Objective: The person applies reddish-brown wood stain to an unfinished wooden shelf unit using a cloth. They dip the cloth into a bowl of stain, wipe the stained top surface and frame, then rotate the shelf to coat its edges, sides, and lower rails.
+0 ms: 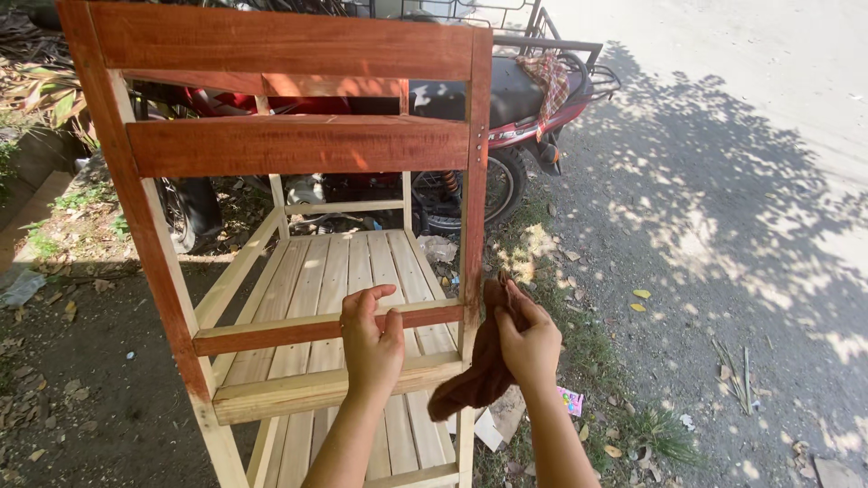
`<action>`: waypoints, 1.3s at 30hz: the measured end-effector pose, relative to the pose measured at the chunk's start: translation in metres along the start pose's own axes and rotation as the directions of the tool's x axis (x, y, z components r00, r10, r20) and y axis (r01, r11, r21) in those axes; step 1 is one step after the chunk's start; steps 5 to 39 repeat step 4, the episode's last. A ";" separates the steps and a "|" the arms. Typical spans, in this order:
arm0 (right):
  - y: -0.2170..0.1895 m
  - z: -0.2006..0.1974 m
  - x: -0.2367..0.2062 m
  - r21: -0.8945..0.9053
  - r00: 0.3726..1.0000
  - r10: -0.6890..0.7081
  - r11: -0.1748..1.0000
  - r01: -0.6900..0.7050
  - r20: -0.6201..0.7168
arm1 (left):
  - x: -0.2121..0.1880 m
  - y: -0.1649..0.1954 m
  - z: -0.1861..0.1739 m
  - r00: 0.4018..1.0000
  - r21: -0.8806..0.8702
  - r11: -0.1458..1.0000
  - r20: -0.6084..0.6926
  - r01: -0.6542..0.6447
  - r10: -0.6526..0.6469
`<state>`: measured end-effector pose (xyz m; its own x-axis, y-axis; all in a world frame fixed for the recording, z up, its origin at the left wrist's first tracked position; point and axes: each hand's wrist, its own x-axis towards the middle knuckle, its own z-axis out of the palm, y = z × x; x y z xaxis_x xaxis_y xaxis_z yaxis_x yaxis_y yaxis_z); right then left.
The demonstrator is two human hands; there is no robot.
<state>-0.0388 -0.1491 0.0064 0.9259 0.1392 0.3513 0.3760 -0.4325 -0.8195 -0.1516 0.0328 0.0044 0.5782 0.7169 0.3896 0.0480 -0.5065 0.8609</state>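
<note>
L hand [371, 348] gripped stained rail [316, 328] of wooden chair frame [298, 235], centre-near. R hand [527, 342] clutched brown rag [479, 375] against right post [473, 226]. Recommended: wipe w/ grain, even pressure, keep frame steadied.

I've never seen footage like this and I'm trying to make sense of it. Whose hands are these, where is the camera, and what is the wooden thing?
There is no machine here: the camera is worn on a person's head and looks down at their own two bare hands. In front of them stands a wooden chair frame, seen from behind. Its backrest boards and uprights are stained reddish brown, while the slatted seat is pale bare wood. The left hand grips a stained lower rail. The right hand holds a brown rag against the right upright. Behind the chair a red motorcycle is parked on the dirt ground.
</note>
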 end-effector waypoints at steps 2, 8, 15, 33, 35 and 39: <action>-0.026 -0.009 0.030 -0.052 0.998 -0.050 0.997 0.052 0.033 | 0.005 0.006 0.006 0.999 -0.019 0.999 -0.001 0.037 -0.037; -0.067 -0.011 0.070 -0.087 0.994 -0.099 0.991 0.102 0.045 | 0.015 0.013 0.014 0.999 -0.016 0.999 -0.031 -0.044 0.044; -0.067 -0.011 0.070 -0.087 0.994 -0.099 0.991 0.102 0.045 | 0.015 0.013 0.014 0.999 -0.016 0.999 -0.031 -0.044 0.044; -0.067 -0.011 0.070 -0.087 0.994 -0.099 0.991 0.102 0.045 | 0.015 0.013 0.014 0.999 -0.016 0.999 -0.031 -0.044 0.044; -0.067 -0.011 0.070 -0.087 0.994 -0.099 0.991 0.102 0.045 | 0.015 0.013 0.014 0.999 -0.016 0.999 -0.031 -0.044 0.044; -0.067 -0.011 0.070 -0.087 0.994 -0.099 0.991 0.102 0.045 | 0.015 0.013 0.014 0.999 -0.016 0.999 -0.031 -0.044 0.044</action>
